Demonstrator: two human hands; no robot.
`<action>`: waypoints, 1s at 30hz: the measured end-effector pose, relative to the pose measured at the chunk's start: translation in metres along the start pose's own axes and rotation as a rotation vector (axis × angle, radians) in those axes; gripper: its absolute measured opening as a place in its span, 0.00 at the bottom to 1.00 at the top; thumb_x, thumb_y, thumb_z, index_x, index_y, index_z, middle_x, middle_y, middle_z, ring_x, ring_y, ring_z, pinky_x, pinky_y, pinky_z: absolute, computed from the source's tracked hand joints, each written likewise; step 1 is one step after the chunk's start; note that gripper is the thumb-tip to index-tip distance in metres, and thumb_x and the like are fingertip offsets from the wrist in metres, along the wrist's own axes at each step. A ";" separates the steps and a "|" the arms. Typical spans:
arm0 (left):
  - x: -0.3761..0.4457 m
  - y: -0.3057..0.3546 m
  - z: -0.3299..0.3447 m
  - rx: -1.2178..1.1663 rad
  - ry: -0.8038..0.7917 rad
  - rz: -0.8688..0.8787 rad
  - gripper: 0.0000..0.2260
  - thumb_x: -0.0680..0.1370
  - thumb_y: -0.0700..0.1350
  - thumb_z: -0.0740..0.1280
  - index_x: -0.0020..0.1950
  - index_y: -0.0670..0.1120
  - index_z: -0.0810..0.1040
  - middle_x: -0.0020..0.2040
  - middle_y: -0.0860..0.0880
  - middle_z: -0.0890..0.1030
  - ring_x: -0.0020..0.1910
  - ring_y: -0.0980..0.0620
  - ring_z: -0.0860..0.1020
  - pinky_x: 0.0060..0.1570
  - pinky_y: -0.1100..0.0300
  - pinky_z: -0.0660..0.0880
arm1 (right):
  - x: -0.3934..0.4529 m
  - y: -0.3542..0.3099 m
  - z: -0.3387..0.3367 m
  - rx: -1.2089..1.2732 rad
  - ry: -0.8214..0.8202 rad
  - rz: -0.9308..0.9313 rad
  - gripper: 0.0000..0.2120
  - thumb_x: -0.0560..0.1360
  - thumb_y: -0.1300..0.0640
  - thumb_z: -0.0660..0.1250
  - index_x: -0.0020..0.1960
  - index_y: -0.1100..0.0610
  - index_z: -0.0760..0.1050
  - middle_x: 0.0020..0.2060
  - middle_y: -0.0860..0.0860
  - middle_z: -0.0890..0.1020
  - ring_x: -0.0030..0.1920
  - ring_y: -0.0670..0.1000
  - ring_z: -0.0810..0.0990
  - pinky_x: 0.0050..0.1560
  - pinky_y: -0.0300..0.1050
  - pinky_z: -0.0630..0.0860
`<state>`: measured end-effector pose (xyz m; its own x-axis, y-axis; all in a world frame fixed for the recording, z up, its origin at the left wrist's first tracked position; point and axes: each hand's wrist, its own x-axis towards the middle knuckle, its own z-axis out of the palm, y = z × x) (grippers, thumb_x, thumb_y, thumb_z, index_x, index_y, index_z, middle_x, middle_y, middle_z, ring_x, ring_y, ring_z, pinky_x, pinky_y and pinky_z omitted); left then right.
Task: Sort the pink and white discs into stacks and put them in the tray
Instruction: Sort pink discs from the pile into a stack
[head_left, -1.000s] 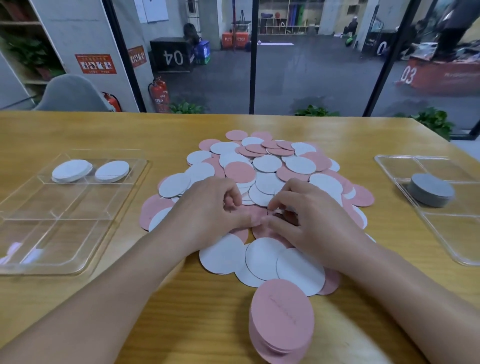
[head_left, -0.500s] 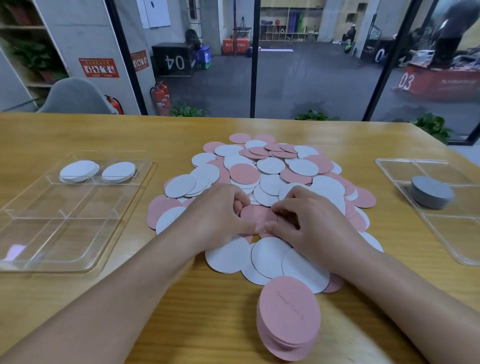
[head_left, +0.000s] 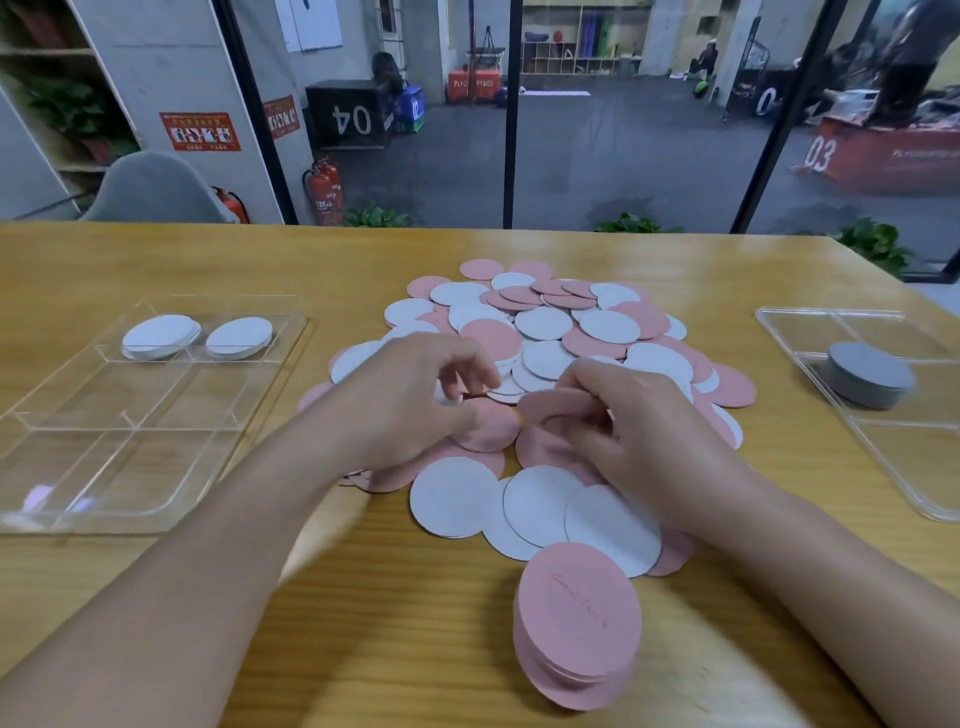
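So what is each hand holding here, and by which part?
Right hand pinches a pink disc by its near edge; left hand holds nothing clearly.

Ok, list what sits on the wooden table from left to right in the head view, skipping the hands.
Clear plastic divided tray holding two white disc stacks → loose pile of pink and white discs → clear tray holding a grey disc stack.

A gym-side office: wooden table (head_left: 156, 597) by glass wall, numbered plyo boxes (head_left: 347, 120) beyond.
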<state>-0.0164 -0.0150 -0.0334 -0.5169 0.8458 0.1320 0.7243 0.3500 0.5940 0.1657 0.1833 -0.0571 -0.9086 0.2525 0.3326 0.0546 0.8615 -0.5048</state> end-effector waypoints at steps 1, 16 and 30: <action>-0.001 -0.003 -0.006 0.050 -0.002 -0.012 0.09 0.78 0.50 0.79 0.55 0.61 0.85 0.50 0.62 0.83 0.50 0.61 0.79 0.46 0.68 0.73 | -0.001 0.001 -0.004 0.007 0.015 0.007 0.06 0.80 0.54 0.73 0.49 0.47 0.76 0.38 0.43 0.80 0.42 0.46 0.77 0.37 0.39 0.69; -0.002 0.002 0.003 0.299 -0.177 -0.111 0.21 0.81 0.64 0.72 0.73 0.59 0.79 0.61 0.58 0.72 0.66 0.55 0.69 0.67 0.48 0.73 | -0.006 0.003 -0.009 -0.139 -0.174 -0.018 0.12 0.82 0.50 0.69 0.48 0.47 0.66 0.36 0.44 0.75 0.41 0.48 0.73 0.37 0.45 0.67; 0.000 0.004 0.005 -0.058 0.137 -0.076 0.10 0.78 0.47 0.79 0.51 0.56 0.78 0.46 0.56 0.81 0.40 0.59 0.75 0.39 0.67 0.69 | -0.007 -0.002 -0.011 -0.043 -0.074 0.000 0.06 0.82 0.51 0.70 0.51 0.50 0.73 0.38 0.41 0.79 0.45 0.45 0.76 0.40 0.36 0.71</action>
<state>-0.0115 -0.0114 -0.0348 -0.6297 0.7533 0.1899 0.6553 0.3837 0.6507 0.1763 0.1847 -0.0494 -0.9366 0.2209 0.2721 0.0711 0.8799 -0.4697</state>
